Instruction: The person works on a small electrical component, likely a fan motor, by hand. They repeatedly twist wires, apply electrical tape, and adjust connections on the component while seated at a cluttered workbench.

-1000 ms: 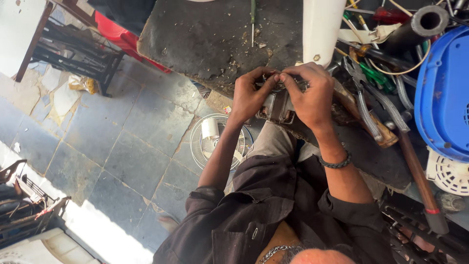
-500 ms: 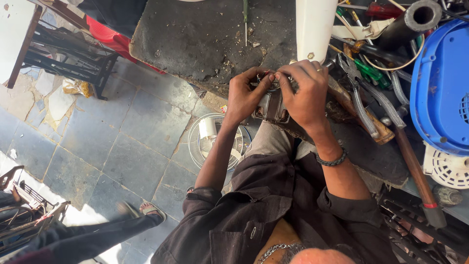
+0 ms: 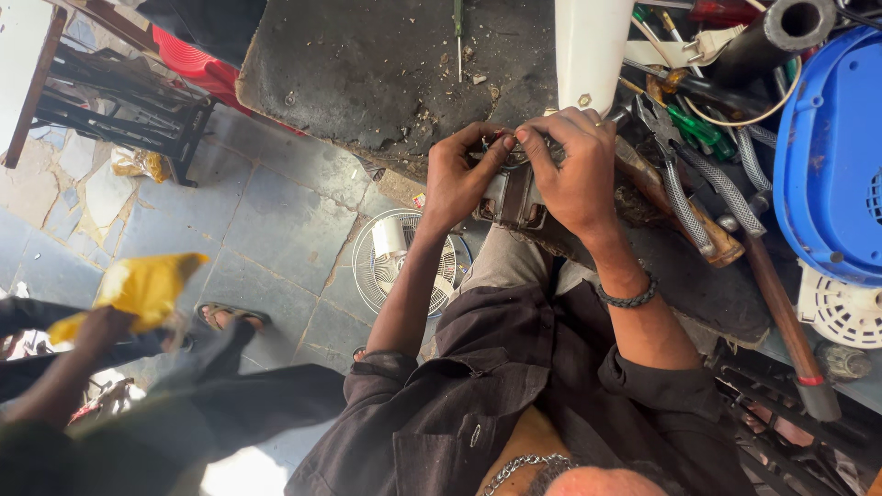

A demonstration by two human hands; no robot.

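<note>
A small metal part [image 3: 514,188] is held at the near edge of the dark bench [image 3: 367,73], close to its right end, between both hands. The left hand [image 3: 459,179] is closed on the part's left side, thumb pressed against its top. The right hand [image 3: 574,170] is wrapped over the part from the right, fingers curled tight and fingertips meeting the left thumb. What exactly is pinched at the top cannot be told, since it is hidden by the fingers. A braided band [image 3: 629,296] is worn on the right wrist.

A white cylinder [image 3: 588,46] is stood on the bench just behind the right hand. A screwdriver [image 3: 457,32] is laid near the bench's far edge. To the right, pliers [image 3: 675,174], a wooden handle [image 3: 781,312] and a blue housing [image 3: 827,156] are piled together. A white fan [image 3: 395,262] is seen on the tiled floor below the left forearm. At the left edge, a yellow cloth [image 3: 142,285] is held by another person's hand [image 3: 96,331].
</note>
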